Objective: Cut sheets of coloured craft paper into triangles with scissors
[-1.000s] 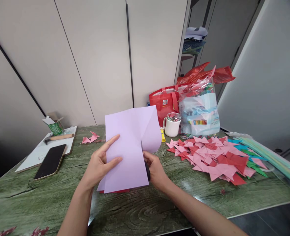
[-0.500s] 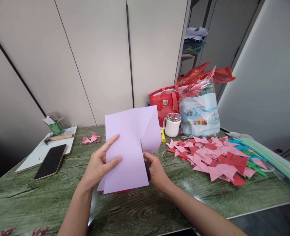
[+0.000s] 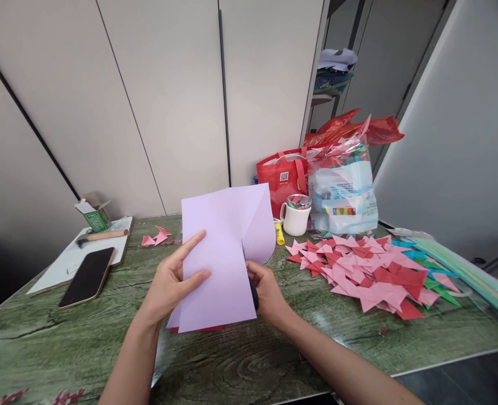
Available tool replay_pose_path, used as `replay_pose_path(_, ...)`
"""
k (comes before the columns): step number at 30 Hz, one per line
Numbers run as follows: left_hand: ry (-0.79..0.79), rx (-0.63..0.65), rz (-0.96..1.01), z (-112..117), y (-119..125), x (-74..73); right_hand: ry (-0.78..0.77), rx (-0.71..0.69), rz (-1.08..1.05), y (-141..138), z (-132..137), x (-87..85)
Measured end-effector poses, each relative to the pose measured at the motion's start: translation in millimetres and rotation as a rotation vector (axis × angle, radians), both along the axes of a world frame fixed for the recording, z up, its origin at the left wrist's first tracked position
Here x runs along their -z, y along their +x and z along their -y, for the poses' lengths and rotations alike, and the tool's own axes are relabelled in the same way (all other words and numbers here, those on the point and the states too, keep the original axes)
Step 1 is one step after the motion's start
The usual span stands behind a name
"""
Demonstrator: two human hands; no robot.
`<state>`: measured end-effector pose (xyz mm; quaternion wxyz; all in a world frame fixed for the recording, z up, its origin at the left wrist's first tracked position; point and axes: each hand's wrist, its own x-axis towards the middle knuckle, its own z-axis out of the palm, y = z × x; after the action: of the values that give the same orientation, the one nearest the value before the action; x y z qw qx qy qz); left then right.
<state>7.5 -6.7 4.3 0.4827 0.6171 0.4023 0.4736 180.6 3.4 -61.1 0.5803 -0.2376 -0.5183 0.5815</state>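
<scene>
A sheet of light purple paper (image 3: 217,253) is held up over the table, cut from its near edge up to about its middle. My left hand (image 3: 176,275) grips its left side, thumb and forefinger lying on the face, the other fingers behind. My right hand (image 3: 265,287) is closed on scissors (image 3: 254,293) at the cut; only part of a black handle and a bit of blade show. Right of the cut, the paper bends away behind my right hand. Beneath the sheet, more purple paper and a strip of red paper (image 3: 206,328) peek out.
Folded pink and red paper pieces (image 3: 371,270) are heaped on the right. Behind stand a white mug (image 3: 296,216), a yellow glue stick (image 3: 279,233), a red bag (image 3: 276,174) and a filled plastic bag (image 3: 344,197). A phone (image 3: 87,277) and hammer (image 3: 103,237) lie left.
</scene>
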Motion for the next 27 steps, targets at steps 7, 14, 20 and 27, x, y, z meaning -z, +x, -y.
replay_pose_path(7,0.009,-0.01,-0.022,-0.3,-0.5,0.3,-0.01,0.008,0.012,0.2,-0.3,0.3)
replay_pose_path(14,0.025,-0.019,-0.032,-0.7,-0.7,0.4,-0.002,0.027,0.034,-0.7,-0.7,0.6)
replay_pose_path(20,0.012,-0.01,-0.016,0.4,-0.9,-0.3,-0.016,0.027,0.021,-1.5,-1.9,1.5)
replay_pose_path(27,0.013,-0.018,-0.032,0.6,-1.0,-1.2,-0.008,0.029,0.04,-1.0,-1.4,1.0)
